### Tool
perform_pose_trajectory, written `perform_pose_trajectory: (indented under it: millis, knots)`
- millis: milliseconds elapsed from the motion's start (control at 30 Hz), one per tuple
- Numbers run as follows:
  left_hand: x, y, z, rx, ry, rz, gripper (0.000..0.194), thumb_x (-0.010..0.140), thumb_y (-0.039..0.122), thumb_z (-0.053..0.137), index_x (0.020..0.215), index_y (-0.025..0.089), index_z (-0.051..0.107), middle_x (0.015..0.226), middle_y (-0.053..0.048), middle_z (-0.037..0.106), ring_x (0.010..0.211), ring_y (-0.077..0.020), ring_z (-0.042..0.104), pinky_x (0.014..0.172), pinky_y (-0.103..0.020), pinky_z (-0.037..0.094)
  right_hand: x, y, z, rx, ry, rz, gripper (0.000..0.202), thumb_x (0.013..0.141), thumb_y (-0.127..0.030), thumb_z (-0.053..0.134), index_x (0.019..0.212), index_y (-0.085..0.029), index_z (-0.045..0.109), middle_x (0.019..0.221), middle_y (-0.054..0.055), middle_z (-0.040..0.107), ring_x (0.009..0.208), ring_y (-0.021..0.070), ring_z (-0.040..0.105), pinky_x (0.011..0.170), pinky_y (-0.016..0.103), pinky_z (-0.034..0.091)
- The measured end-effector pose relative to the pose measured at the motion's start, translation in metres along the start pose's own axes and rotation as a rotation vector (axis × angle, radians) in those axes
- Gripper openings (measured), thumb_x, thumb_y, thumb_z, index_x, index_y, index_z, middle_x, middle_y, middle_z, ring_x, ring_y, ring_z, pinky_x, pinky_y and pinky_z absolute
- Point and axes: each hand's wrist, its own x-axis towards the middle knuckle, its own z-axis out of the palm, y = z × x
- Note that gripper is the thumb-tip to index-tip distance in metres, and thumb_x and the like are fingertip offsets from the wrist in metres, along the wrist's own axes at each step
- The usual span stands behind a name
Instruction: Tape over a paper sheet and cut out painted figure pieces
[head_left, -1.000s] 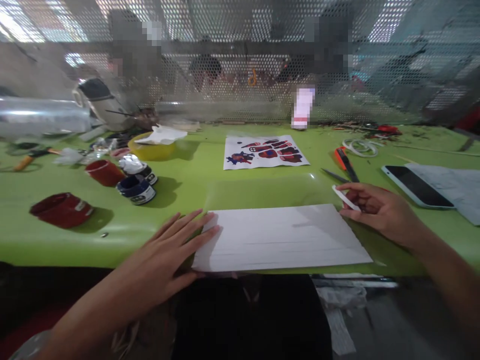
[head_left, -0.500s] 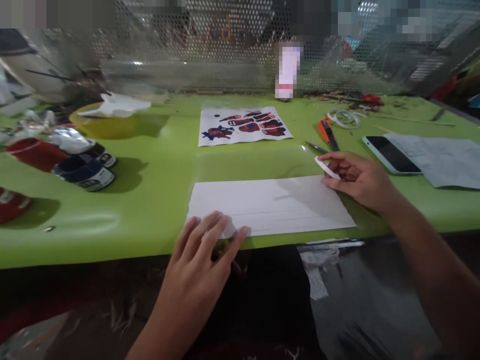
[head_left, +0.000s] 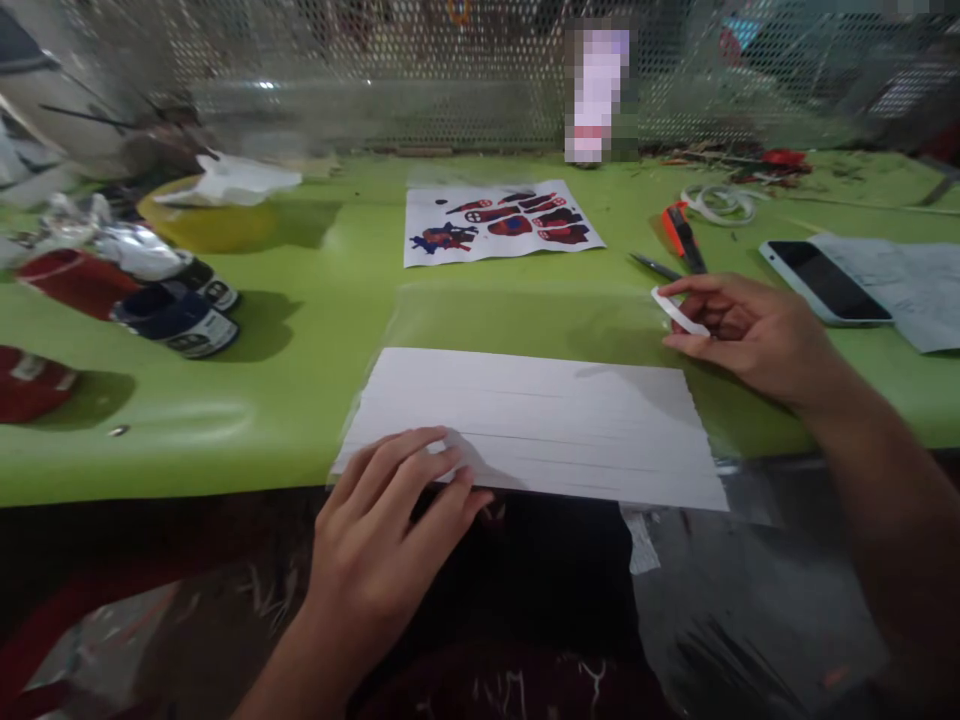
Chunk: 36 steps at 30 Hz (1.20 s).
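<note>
A white sheet of paper (head_left: 540,410) with faint lines across it lies in front of me, its near edge over the table's front edge. Clear film (head_left: 465,305) shows around the sheet. My left hand (head_left: 390,500) rests at the near left edge, fingers slightly bent and apart, tips on the paper. Its thumb sits just below that edge. Above the sheet's right end, my right hand (head_left: 739,325) pinches a thin, curved white strip (head_left: 679,313) between thumb and fingers. I cannot make out what the strip is made of.
An orange cutter (head_left: 681,238) and a dark pointed tool (head_left: 654,266) lie behind my right hand, with a phone (head_left: 825,280) to the right. A printed sheet (head_left: 502,225) lies farther back. Paint jars (head_left: 180,320) and a yellow bowl (head_left: 217,225) stand left.
The paper has come nearer, turned slightly and now overhangs the table edge. My left hand's fingers are more bent. The right hand still holds the white strip, and the view has tilted down.
</note>
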Motion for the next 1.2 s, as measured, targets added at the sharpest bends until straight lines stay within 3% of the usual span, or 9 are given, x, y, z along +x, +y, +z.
perform_pose_trajectory:
  millis: [100, 267, 467, 633, 733, 833, 967, 1033, 1200]
  knots:
    - [0.006, 0.0, 0.004, 0.04, 0.004, -0.007, 0.018, 0.083, 0.02, 0.082, 0.089, 0.015, 0.066, 0.09, -0.006, 0.069, 0.105, -0.0283, 0.068, 0.084, -0.042, 0.056, 0.0, -0.001, 0.001, -0.003, 0.0, 0.004, 0.046, 0.078, -0.033, 0.083, 0.122, -0.027, 0.07, 0.093, 0.0, 0.063, 0.082, 0.0129, 0.06, 0.078, 0.027, 0.049]
    - [0.01, 0.0, 0.01, 0.051, 0.016, 0.018, 0.022, 0.084, 0.028, 0.082, 0.086, 0.017, 0.062, 0.088, -0.007, 0.068, 0.102, -0.0283, 0.068, 0.082, -0.042, 0.056, 0.001, 0.002, 0.0, -0.007, -0.012, 0.021, 0.047, 0.077, -0.037, 0.083, 0.122, -0.029, 0.07, 0.094, 0.002, 0.062, 0.084, 0.0155, 0.06, 0.081, 0.029, 0.05]
    - [0.012, 0.007, 0.013, 0.029, 0.038, -0.024, 0.019, 0.086, 0.023, 0.079, 0.093, 0.018, 0.063, 0.092, -0.007, 0.067, 0.102, -0.0281, 0.068, 0.086, -0.045, 0.057, 0.001, 0.003, -0.002, -0.039, -0.026, 0.016, 0.046, 0.079, -0.035, 0.082, 0.123, -0.028, 0.069, 0.094, 0.001, 0.062, 0.083, 0.0139, 0.06, 0.082, 0.027, 0.05]
    - [-0.014, -0.003, -0.014, 0.006, -0.1, -0.098, 0.042, 0.087, 0.005, 0.072, 0.124, 0.023, 0.062, 0.128, -0.009, 0.064, 0.13, -0.0302, 0.056, 0.117, -0.06, 0.042, 0.0, 0.007, -0.003, -0.093, -0.009, -0.006, 0.047, 0.079, -0.039, 0.08, 0.124, -0.03, 0.069, 0.097, 0.002, 0.065, 0.086, 0.0152, 0.062, 0.083, 0.029, 0.052]
    - [-0.04, -0.021, -0.034, 0.094, 0.031, -0.274, 0.053, 0.086, 0.003, 0.071, 0.132, 0.029, 0.06, 0.128, -0.007, 0.064, 0.13, -0.0314, 0.057, 0.114, -0.06, 0.045, 0.0, 0.008, -0.003, -0.118, 0.018, 0.005, 0.047, 0.077, -0.043, 0.081, 0.122, -0.031, 0.071, 0.097, 0.003, 0.068, 0.086, 0.0184, 0.065, 0.082, 0.034, 0.053]
    - [-0.053, -0.038, -0.041, 0.114, 0.023, -0.348, 0.056, 0.089, 0.007, 0.069, 0.138, 0.031, 0.057, 0.134, -0.007, 0.062, 0.132, -0.0324, 0.056, 0.112, -0.059, 0.047, 0.002, 0.007, -0.002, -0.144, 0.091, -0.012, 0.042, 0.075, -0.046, 0.08, 0.114, -0.031, 0.075, 0.092, 0.003, 0.071, 0.08, 0.0204, 0.066, 0.077, 0.038, 0.054]
    - [-0.038, -0.046, -0.034, 0.087, -0.188, -0.201, 0.054, 0.096, 0.014, 0.062, 0.146, 0.026, 0.049, 0.152, -0.009, 0.052, 0.143, -0.0309, 0.046, 0.119, -0.06, 0.04, 0.008, 0.001, -0.004, -0.177, 0.132, -0.018, 0.039, 0.076, -0.049, 0.078, 0.11, -0.029, 0.078, 0.08, 0.003, 0.069, 0.07, 0.0174, 0.063, 0.07, 0.033, 0.053]
    - [-0.026, -0.044, -0.029, 0.114, -0.279, -0.107, 0.051, 0.098, 0.015, 0.058, 0.148, 0.021, 0.048, 0.156, -0.01, 0.049, 0.146, -0.0301, 0.042, 0.121, -0.059, 0.035, 0.013, -0.005, -0.004, -0.203, 0.118, -0.012, 0.04, 0.077, -0.05, 0.077, 0.11, -0.028, 0.078, 0.084, 0.004, 0.072, 0.072, 0.0174, 0.064, 0.071, 0.032, 0.054]
    - [-0.013, -0.029, -0.019, 0.128, -0.214, -0.122, 0.044, 0.101, 0.021, 0.056, 0.145, 0.024, 0.054, 0.148, -0.008, 0.059, 0.141, -0.0284, 0.048, 0.12, -0.057, 0.035, 0.031, -0.031, 0.004, -0.179, -0.071, -0.06, 0.036, 0.08, -0.051, 0.075, 0.108, -0.027, 0.078, 0.105, 0.007, 0.078, 0.09, 0.0224, 0.07, 0.08, 0.033, 0.056]
